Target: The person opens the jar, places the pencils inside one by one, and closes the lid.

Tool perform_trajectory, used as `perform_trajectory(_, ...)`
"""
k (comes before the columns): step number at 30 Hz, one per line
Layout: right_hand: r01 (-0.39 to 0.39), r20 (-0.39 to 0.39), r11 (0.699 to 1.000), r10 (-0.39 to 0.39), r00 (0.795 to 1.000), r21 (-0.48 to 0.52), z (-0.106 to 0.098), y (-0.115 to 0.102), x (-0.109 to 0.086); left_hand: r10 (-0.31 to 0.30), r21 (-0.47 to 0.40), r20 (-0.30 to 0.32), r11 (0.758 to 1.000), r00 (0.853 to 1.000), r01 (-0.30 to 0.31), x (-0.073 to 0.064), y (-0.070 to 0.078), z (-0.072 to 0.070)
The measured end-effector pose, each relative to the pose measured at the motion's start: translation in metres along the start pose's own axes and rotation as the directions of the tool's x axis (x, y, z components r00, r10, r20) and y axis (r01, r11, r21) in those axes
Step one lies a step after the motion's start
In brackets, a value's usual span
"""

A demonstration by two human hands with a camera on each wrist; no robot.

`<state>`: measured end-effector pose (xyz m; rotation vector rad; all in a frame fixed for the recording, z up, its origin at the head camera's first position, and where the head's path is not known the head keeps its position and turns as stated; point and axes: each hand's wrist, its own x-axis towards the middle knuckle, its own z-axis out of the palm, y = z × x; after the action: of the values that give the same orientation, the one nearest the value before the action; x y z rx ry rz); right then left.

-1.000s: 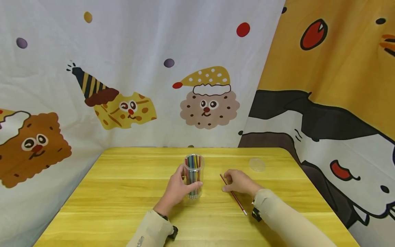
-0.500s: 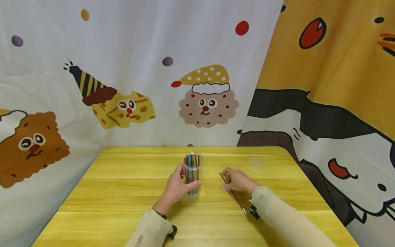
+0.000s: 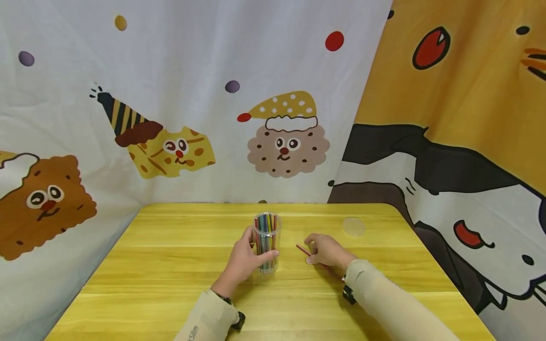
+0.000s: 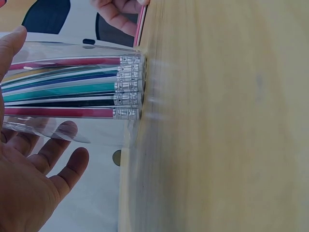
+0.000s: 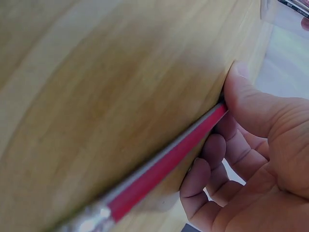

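Observation:
My left hand (image 3: pixel 247 258) grips a clear plastic jar (image 3: pixel 267 233) standing upright on the table, thumb across its near side and fingers behind. Inside are several coloured pencils (image 4: pixel 67 92), their metal ferrules down at the jar's bottom in the left wrist view. To the right of the jar, my right hand (image 3: pixel 328 249) pinches a red pencil (image 3: pixel 303 250) between thumb and fingers, low over the table. One end of that pencil points left towards the jar. Its red shaft and silver ferrule run back past the palm in the right wrist view (image 5: pixel 164 169).
A round clear lid (image 3: pixel 354 227) lies on the wooden table (image 3: pixel 170 265) behind the right hand. Beyond the table's back edge hangs a printed curtain (image 3: pixel 192 57) with cartoon figures.
The red pencil has turned and shifted left in my right hand, its front end now pointing more towards the jar. The left hand and jar stay in place.

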<state>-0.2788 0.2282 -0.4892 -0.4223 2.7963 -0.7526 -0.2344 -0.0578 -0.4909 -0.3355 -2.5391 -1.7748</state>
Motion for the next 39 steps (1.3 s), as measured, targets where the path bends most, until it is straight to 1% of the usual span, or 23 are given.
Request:
perform_trajectory(7,0.001,0.004,1.000,-0.001,1.000,0.020,0.0001,-0.0012,0.0003,-0.001,0.005,0.001,1.000,1.000,0.001,0.0007,-0.0009,-0.0008)
perform_trajectory(23,-0.004,0.024,1.000,0.004,1.000,0.007,0.0000,-0.0030,0.0024,-0.005,-0.010,0.002,1.000,1.000,0.005,0.0027,-0.0030,-0.0021)
perform_trajectory(27,-0.004,0.023,1.000,0.004,1.000,0.002,0.0004,-0.0034,0.0023,-0.003,-0.016,0.006,1.000,1.000,0.003,0.0015,-0.0015,-0.0029)
perform_trajectory(33,-0.007,0.056,0.999,0.005,0.998,0.039,-0.0002,-0.0028,-0.0014,-0.007,-0.012,0.014,1.000,1.000,0.007,0.0003,-0.0009,-0.0024)
perform_trajectory(36,0.003,0.060,1.000,-0.005,0.998,0.031,-0.0016,-0.0014,-0.0027,-0.003,-0.013,0.017,1.000,1.000,0.004,-0.0002,-0.0017,-0.0020)
perform_trajectory(39,0.045,0.048,0.999,-0.046,0.998,0.016,-0.0083,-0.0021,-0.0024,0.000,-0.018,0.018,1.000,1.000,0.001,-0.0008,-0.0022,-0.0022)
